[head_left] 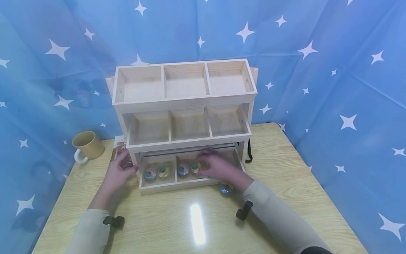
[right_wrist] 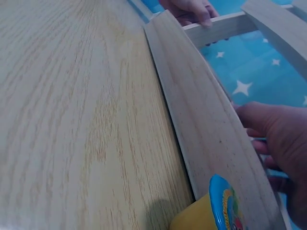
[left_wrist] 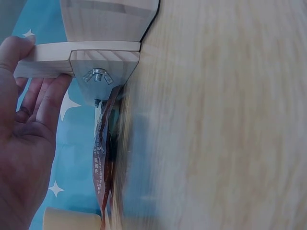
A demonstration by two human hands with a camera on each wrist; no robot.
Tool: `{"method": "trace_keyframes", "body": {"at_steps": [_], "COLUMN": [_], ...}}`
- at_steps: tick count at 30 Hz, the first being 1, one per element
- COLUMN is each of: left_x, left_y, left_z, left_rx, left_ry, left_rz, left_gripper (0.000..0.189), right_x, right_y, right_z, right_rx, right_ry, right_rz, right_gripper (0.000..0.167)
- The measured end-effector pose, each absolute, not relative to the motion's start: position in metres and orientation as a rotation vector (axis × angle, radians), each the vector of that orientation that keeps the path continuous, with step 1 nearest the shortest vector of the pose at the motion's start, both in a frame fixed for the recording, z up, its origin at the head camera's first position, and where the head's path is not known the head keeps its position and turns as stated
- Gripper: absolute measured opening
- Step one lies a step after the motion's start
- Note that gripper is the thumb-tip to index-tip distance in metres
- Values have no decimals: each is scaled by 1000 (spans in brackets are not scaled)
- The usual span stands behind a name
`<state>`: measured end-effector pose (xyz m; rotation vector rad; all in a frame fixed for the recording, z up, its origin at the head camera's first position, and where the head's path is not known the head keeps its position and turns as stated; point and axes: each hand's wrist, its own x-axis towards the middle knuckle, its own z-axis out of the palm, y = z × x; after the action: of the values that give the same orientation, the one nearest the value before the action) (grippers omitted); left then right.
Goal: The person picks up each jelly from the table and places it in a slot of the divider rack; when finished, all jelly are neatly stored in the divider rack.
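A three-tier wooden shelf (head_left: pixel 187 100) stands on the table, each tier split by dividers. My left hand (head_left: pixel 118 169) grips a wooden side rail (left_wrist: pixel 48 60) of the shelf, thumb above and fingers below. My right hand (head_left: pixel 219 167) reaches over the front board (right_wrist: pixel 201 110) into the bottom tray (head_left: pixel 158 188). Its thumb and fingers are round a small jelly cup (head_left: pixel 196 167) in the middle compartment, beside another jelly cup (head_left: pixel 183 170). Two more cups (head_left: pixel 157 172) sit in the left compartment. A yellow jelly cup (right_wrist: pixel 199 215) with a blue-edged lid stands on the table before the tray.
A tan mug (head_left: pixel 88 144) with a white handle stands at the table's back left. Behind the shelf's left leg is a brown packet (left_wrist: pixel 101 167). A wing nut (left_wrist: pixel 97 75) sticks out of the shelf's side. The blue star-patterned curtain (head_left: pixel 349 88) closes off the back.
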<state>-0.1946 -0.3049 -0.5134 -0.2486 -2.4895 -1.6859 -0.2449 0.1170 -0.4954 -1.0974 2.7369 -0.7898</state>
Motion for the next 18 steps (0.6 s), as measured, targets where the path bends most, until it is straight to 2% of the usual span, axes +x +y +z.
{"method": "trace_keyframes", "body": {"at_steps": [10,18], "left_x": [-196,-197], "left_y": [-306,-308], "left_z": [-514,-516], "left_rx": [-251,-260], "left_ry": [-2499,-2492], "left_rz": [-1674,-1676], "left_gripper": [72,72], "right_x": [-226,-204], "right_y": [137,166], "right_z": [-486,-476], "right_rx": [-1011,-952], "right_ry": [2779,2865], "right_rz": [-1009,-1028], "right_gripper": [54,43]}}
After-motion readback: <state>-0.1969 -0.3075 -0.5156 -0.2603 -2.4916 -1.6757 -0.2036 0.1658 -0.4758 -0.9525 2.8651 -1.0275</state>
